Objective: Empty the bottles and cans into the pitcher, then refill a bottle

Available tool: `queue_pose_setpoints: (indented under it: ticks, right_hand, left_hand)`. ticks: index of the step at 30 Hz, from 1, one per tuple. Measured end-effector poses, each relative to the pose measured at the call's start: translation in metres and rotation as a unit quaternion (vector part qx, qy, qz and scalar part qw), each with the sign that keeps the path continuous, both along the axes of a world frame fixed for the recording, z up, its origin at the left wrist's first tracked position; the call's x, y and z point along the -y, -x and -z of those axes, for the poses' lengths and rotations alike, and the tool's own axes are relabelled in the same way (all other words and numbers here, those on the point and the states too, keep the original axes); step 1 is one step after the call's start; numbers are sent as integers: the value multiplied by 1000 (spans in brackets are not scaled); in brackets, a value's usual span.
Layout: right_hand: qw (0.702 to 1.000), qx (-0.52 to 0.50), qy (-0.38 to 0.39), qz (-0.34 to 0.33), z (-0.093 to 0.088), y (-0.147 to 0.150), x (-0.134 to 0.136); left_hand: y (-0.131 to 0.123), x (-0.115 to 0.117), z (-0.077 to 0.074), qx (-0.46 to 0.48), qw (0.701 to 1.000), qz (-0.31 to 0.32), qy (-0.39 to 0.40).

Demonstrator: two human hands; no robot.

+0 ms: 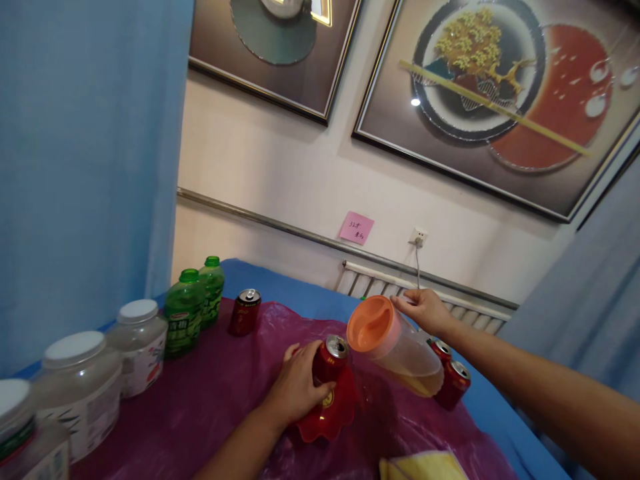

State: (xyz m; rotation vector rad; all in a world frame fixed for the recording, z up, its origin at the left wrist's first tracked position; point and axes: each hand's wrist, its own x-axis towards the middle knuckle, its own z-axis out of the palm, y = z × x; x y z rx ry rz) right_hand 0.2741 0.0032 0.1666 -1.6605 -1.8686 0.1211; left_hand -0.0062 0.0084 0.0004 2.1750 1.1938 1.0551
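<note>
My left hand (295,383) is closed around a red soda can (330,363), which stands upright over a red scallop-edged mat (325,421). Held by my right hand (423,310), a clear plastic pitcher (407,357) with an orange lid (371,325) tilts towards the can's top. Some pale yellowish liquid lies along the pitcher's lower side. The lid's edge is close to the can; whether they touch, I cannot tell. My right fingers are partly hidden behind the pitcher, and its handle does not show.
Two red cans (453,385) stand behind the pitcher, another dark red can (245,312) further left. Green bottles (185,313) and white-lidded jars (83,393) line the left side. A yellow cloth (423,467) lies at the front on the purple plastic sheet (210,407).
</note>
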Motion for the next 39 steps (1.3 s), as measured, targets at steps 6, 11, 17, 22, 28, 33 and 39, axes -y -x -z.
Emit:
queue_pose_setpoints:
  ticks: [6, 11, 17, 22, 28, 33, 39]
  right_hand:
    - [1000, -5, 4, 3, -1, 1, 2]
    - [1000, -1, 13, -1, -1, 1, 2]
    - [1000, 3, 8, 4, -2, 1, 2]
    - [1000, 6, 1, 9, -2, 2, 2]
    - [1000, 7, 3, 6, -3, 4, 3]
    - [1000, 9, 4, 9, -3, 4, 4]
    - [1000, 14, 9, 11, -6, 6, 6]
  left_hand:
    - [0, 0, 0, 2, 1000, 1, -2]
    - [-1, 0, 0, 1, 1000, -2, -1]
    - [-1, 0, -1, -12, 1000, 7, 13]
    - [-1, 0, 2, -11, 1000, 7, 4]
    - [-1, 1, -1, -6, 1000, 5, -8]
    - [-1, 1, -1, -2, 1000, 10, -9]
    - [0, 1, 1, 2, 1000, 9, -14]
